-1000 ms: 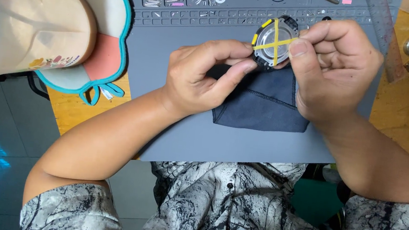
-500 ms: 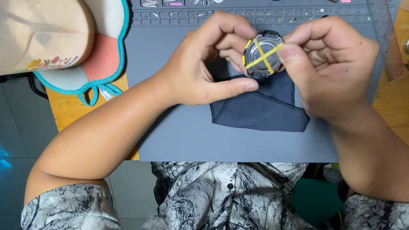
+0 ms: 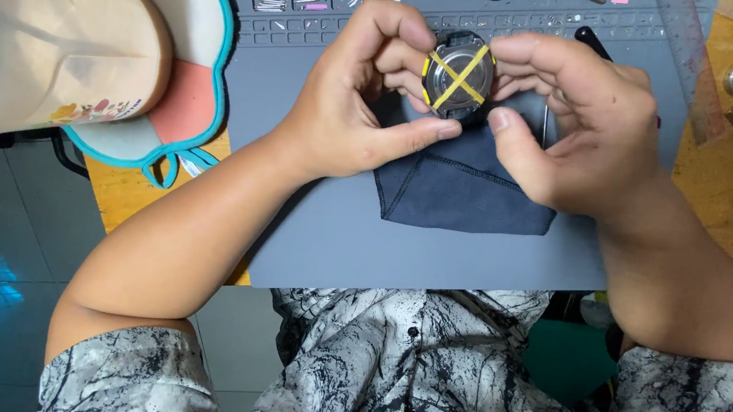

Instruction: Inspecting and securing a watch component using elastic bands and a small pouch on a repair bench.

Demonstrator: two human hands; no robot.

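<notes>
Nearest, the dark cloth (image 3: 463, 184) lies on the grey mat (image 3: 336, 239) over the bench. Just above it both hands have closed in: the left hand (image 3: 353, 115) and right hand (image 3: 584, 133) now pinch the round watch case (image 3: 458, 76) together, its crossed yellow bands (image 3: 460, 74) facing up instead of being pulled sideways

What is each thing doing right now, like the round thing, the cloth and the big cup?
Round watch case: held up by both hands, crossed by two yellow bands.
Left hand: fingers pinch the case's left edge.
Right hand: fingers pinch the case's right edge.
Dark cloth: lying on the grey mat, partly folded.
Big cup: resting on a teal-edged coaster.
</notes>
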